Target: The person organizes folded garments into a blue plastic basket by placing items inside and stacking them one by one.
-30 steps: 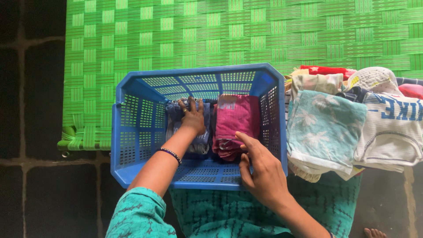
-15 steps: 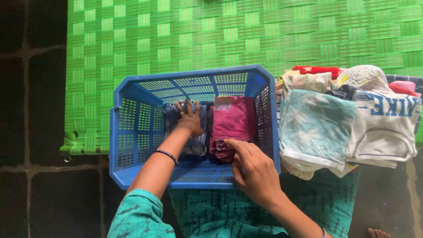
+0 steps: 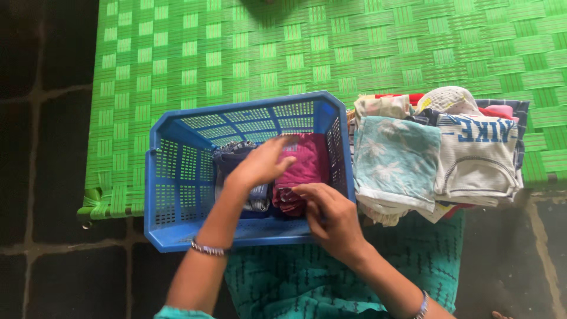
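Under both hands' grip, magenta folded garment (image 3: 304,162) inside blue basket (image 3: 177,171).

Person, head view. Two bare forearms enter from the near edge.

Left hand (image 3: 260,165): no rings visible. Left wrist carries a thin beaded bracelet of dark and silvery beads (image 3: 208,248), snug on the wrist. At the near edge, a short teal sleeve with a darker printed pattern (image 3: 180,313) shows at the upper arm.

Right hand (image 3: 332,215): no rings visible. Right wrist carries a similar thin silvery bracelet (image 3: 422,305), partly cut off by the frame edge.

Lap: teal fabric garment with a darker small repeating print (image 3: 283,277), spanning between both arms and out to the right.
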